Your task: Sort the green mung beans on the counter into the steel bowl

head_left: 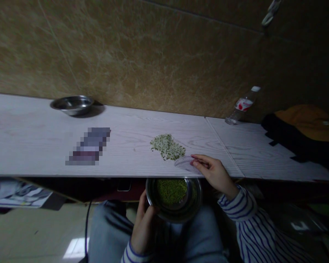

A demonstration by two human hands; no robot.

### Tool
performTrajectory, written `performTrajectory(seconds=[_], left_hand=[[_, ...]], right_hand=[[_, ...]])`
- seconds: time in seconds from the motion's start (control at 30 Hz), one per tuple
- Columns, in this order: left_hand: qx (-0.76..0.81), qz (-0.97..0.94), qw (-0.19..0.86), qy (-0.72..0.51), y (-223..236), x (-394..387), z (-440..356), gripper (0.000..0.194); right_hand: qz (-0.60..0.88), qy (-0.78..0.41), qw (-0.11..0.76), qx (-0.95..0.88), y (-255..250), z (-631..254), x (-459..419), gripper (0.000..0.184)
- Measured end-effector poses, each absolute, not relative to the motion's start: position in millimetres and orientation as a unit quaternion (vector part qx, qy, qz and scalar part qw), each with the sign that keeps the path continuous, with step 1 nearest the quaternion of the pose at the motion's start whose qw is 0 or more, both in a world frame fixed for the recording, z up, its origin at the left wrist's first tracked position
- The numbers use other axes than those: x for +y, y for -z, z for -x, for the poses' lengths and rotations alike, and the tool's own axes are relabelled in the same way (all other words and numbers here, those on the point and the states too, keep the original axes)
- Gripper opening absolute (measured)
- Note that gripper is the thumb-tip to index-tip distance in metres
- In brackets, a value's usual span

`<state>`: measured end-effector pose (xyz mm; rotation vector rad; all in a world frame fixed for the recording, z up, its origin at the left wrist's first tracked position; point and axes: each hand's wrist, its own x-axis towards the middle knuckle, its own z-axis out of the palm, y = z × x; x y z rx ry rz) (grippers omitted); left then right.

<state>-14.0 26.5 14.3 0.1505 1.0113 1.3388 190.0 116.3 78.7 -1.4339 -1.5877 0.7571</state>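
My left hand (144, 223) grips the rim of a steel bowl (195, 212), thumb inside the near edge. Green beans (171, 191) that look like mung beans lie in its bottom. The bowl is just below the front edge of the table, above my lap. Between the closed fingers of my right hand (212, 171) is a thin, clear, curved plastic piece (184, 163); its exact kind is unclear. That piece lies low over the tabletop, at the near right edge of a pile of white grains mixed with green beans (167, 147).
A second steel bowl (72, 106) stands at the back left of the pale wooden table (131, 146). Nearer is a pixelated flat item (89, 146). On the right, a water bottle (241, 106) leans by the wall, beside a dark and orange cloth item (304, 126).
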Motion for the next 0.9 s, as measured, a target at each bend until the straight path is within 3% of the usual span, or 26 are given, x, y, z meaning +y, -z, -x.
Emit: performTrajectory(seconds=[0.43, 0.9], left_hand=[[0.462, -0.085, 0.654, -0.593, 3, 25, 16, 0.062], [0.430, -0.058, 0.662, -0.611, 3, 24, 17, 0.059]], right_hand=[[0.565, -0.240, 0.441, -0.655, -77, -169, 135, 0.028], [0.521, -0.128, 0.328, -0.777, -101, -145, 181, 0.023]])
